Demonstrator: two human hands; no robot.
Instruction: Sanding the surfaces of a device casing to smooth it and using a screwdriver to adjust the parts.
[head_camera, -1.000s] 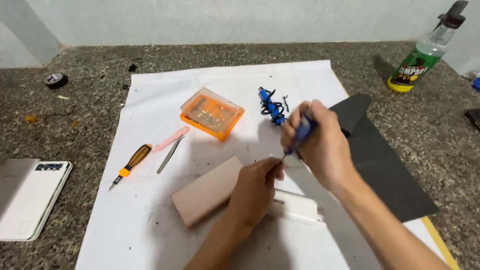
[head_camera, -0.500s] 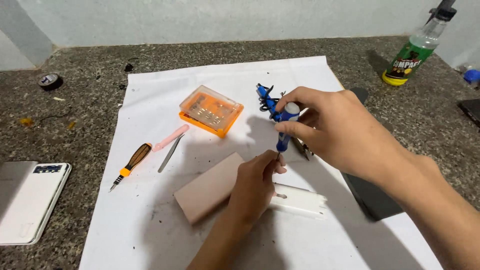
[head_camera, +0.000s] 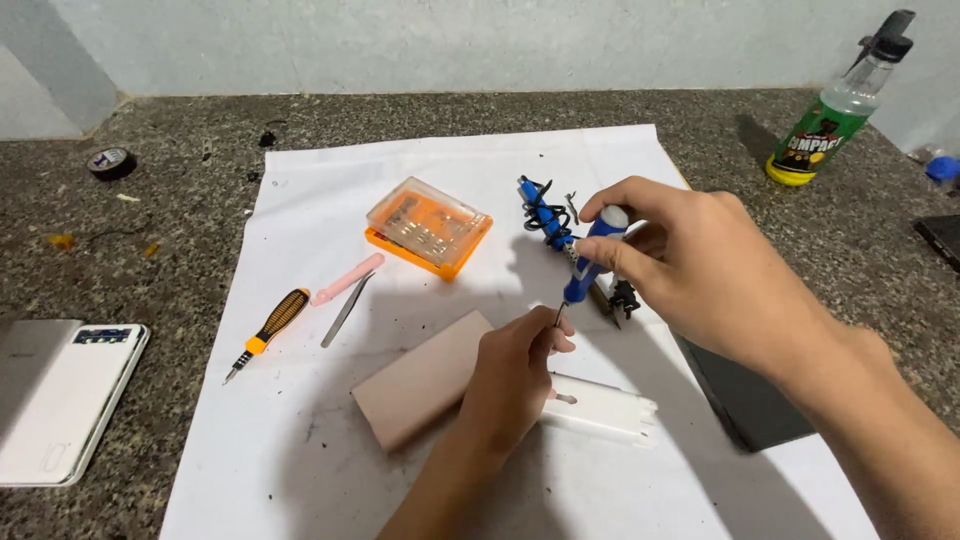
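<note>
My right hand (head_camera: 700, 270) grips a small blue screwdriver (head_camera: 592, 255), tilted with its thin tip pointing down and left. That tip meets the fingertips of my left hand (head_camera: 515, 375), which are pinched together around it; whether they hold something tiny I cannot tell. Under my left hand lie a pinkish-tan rectangular block (head_camera: 425, 380) and a white plastic casing (head_camera: 605, 408) with a slot. All of this rests on a white paper sheet (head_camera: 450, 160) over a speckled stone counter.
An orange clear-lidded bit box (head_camera: 428, 228), pink-handled tweezers (head_camera: 345, 290) and an orange-black screwdriver (head_camera: 268, 330) lie on the left. Blue wired part (head_camera: 542, 215) behind the tool. Dark sheet (head_camera: 745, 400) right, spray bottle (head_camera: 835, 110) far right, white device (head_camera: 60, 400) left, tape roll (head_camera: 108, 160).
My right hand with the blue screwdriver shifted left and tilted the tool, bringing its tip to my left fingertips. My left hand stayed over the block. The view moved slightly.
</note>
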